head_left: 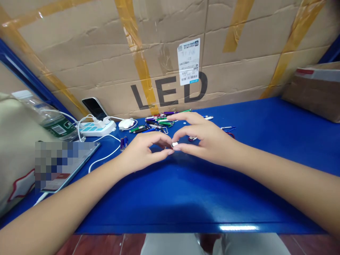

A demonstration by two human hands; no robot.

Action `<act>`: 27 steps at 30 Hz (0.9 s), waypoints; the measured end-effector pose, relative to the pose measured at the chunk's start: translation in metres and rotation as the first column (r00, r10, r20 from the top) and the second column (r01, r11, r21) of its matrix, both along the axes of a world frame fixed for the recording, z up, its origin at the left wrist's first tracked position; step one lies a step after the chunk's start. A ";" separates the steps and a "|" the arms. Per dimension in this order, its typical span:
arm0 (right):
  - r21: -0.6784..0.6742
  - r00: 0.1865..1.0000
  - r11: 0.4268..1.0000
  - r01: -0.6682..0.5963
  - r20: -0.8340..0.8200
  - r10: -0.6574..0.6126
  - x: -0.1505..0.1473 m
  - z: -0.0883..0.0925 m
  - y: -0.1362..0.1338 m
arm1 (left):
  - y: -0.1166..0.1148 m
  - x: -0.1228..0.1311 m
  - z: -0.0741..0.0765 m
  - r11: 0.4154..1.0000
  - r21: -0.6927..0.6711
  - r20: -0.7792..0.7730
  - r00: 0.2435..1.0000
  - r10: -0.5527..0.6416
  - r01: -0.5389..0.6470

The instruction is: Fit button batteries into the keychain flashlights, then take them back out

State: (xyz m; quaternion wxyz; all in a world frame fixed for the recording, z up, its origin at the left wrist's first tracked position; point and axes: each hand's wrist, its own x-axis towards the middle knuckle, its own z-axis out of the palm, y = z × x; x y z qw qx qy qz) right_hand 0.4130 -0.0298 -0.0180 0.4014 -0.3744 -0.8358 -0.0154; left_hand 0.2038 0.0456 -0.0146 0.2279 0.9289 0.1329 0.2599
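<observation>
Above the blue table, my right hand (203,138) pinches a small round silver piece (174,144), like a button cell, between thumb and index finger, its other fingers raised. My left hand (146,150) meets it there, with thumb and fingertips curled together right beside the piece. Whatever lies inside the left fingers is mostly hidden. Behind the hands lies a loose pile of slim metallic pen-like tubes (152,126) in green, blue, red and black, some with clips. Two short purple and blue tubes (123,143) stand left of my left hand. Partly covered by my right hand are more small round pieces (191,139).
At left on the blue table (180,198) are a tablet (71,173), a white power strip (98,128) with cables, a phone (94,108), a white charger (126,124) and a plastic bottle (57,122). A large cardboard box (106,63) walls the back; a smaller box (316,92) sits right.
</observation>
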 end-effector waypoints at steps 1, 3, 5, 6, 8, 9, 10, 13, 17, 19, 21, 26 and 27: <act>0.013 1.000 1.000 -0.009 -0.003 0.009 0.000 -0.001 0.001 | 0.000 0.000 0.000 1.000 0.025 0.011 1.000 -0.004 0.004; 0.037 1.000 0.999 -0.024 -0.011 0.025 0.001 -0.002 0.002 | 0.001 0.000 -0.001 0.997 0.073 0.027 1.000 -0.007 0.005; 0.050 0.999 0.998 -0.033 -0.016 0.034 0.001 -0.003 0.003 | 0.001 0.000 -0.001 0.993 0.117 0.034 0.999 -0.001 -0.003; 0.053 0.999 0.998 -0.035 -0.016 0.036 0.000 -0.004 0.004 | 0.001 0.000 -0.001 0.991 0.137 0.038 0.999 0.001 -0.006; 0.046 0.999 0.998 -0.033 -0.015 0.033 0.000 -0.006 0.004 | 0.001 -0.001 -0.001 0.986 0.169 0.043 0.999 0.000 -0.007; 0.039 0.999 0.999 -0.029 -0.012 0.030 0.000 -0.006 0.004 | 0.001 -0.001 -0.001 0.984 0.181 0.046 0.999 -0.003 -0.005; 0.031 1.000 0.999 -0.025 -0.008 0.025 0.000 -0.006 0.003 | 0.001 -0.001 -0.001 0.982 0.190 0.049 0.999 -0.006 -0.003; 0.012 1.000 1.000 -0.022 -0.006 0.022 0.000 -0.005 0.003 | 0.002 -0.001 -0.001 0.979 0.203 0.066 0.998 -0.018 0.004; 0.034 0.998 0.999 0.041 -0.056 -0.039 0.006 -0.005 0.008 | 0.003 -0.001 -0.002 0.967 0.254 0.100 0.994 -0.045 0.018; 0.033 0.992 0.992 0.120 -0.040 -0.119 0.011 -0.009 0.013 | 0.003 -0.001 -0.002 0.960 0.278 0.106 0.993 -0.051 0.020; 0.010 0.981 0.982 0.190 0.045 -0.190 0.017 -0.015 0.019 | 0.004 -0.001 -0.002 0.956 0.293 0.108 0.993 -0.043 0.010; 0.007 0.946 0.969 0.246 0.219 -0.241 0.024 -0.024 0.026 | 0.005 -0.002 -0.001 0.953 0.295 0.137 0.990 0.026 -0.066; 0.030 0.951 0.970 0.240 0.196 -0.241 0.022 -0.023 0.024 | 0.005 -0.002 -0.001 0.953 0.294 0.138 0.990 0.038 -0.077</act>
